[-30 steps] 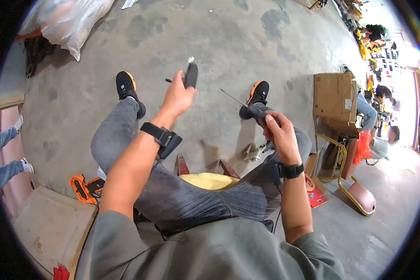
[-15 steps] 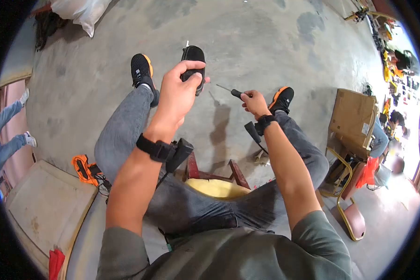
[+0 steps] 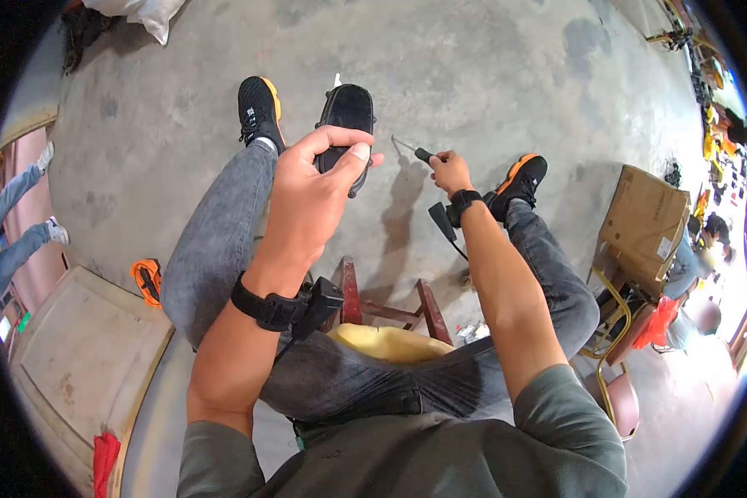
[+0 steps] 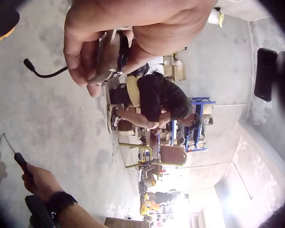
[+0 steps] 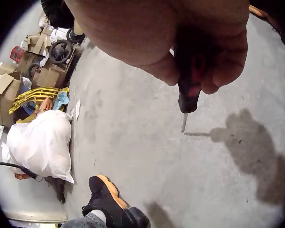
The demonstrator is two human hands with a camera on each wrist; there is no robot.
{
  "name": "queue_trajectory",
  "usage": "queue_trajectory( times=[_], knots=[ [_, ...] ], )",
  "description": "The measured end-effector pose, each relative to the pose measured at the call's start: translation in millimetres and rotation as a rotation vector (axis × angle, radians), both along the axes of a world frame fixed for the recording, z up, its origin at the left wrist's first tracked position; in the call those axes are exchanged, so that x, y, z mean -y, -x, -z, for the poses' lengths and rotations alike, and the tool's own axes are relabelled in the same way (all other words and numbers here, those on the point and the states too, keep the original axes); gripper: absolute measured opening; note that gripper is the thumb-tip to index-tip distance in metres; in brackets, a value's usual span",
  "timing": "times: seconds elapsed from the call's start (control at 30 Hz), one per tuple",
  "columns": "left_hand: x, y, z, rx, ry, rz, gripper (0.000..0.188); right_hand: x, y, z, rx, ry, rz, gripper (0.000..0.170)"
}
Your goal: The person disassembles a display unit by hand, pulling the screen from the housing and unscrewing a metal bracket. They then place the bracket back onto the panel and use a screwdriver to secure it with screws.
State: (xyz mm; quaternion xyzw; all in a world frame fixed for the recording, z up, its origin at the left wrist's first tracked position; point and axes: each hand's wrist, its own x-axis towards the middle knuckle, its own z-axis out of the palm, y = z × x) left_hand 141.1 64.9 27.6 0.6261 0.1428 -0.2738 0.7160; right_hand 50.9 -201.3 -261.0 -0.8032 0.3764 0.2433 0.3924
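Note:
My left hand (image 3: 307, 187) grips a black oval case (image 3: 349, 106) with small lugs along its rim. Its broad dark face is turned up to the head view, and a small white tip shows at its far end. Seen from the left wrist, the case (image 4: 115, 52) is nearly edge-on between thumb and fingers, and a black cable (image 4: 42, 73) with a thick end reaches out beside it. Off to the right, my right hand (image 3: 451, 174) holds a screwdriver (image 3: 424, 155) by its black-and-red handle, its thin shaft pointing forward and left, apart from the case.
Between the legs stands a dark red stool (image 3: 427, 307) with a yellow seat (image 3: 382, 342). A cardboard box (image 3: 644, 224) and a gold-framed chair (image 3: 618, 332) are at the right. An orange tool (image 3: 146, 280) lies at the left, and a white sack (image 5: 40, 145) rests on the floor.
The left hand has turned the case from edge-on to face-up. The right hand has moved forward and left from beside the knee with the screwdriver.

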Motion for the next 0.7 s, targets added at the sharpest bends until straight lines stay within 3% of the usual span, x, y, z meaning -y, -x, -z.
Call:
queue_trajectory(
  times=[0.27,0.4,0.53,0.7],
  knots=[
    [-2,-1,1,0.052,-0.057,0.057,0.010,0,-6,-25,-0.014,0.002,0.010,0.042],
    [1,2,8,0.092,0.032,0.065,0.011,4,-5,-104,0.063,-0.116,0.066,0.038],
    [7,6,11,0.083,-0.043,0.175,0.016,19,12,-207,0.115,-0.189,0.081,0.030],
    [21,21,20,0.198,-0.086,0.413,0.020,25,67,-329,0.248,-0.361,0.260,0.021]
  ],
)
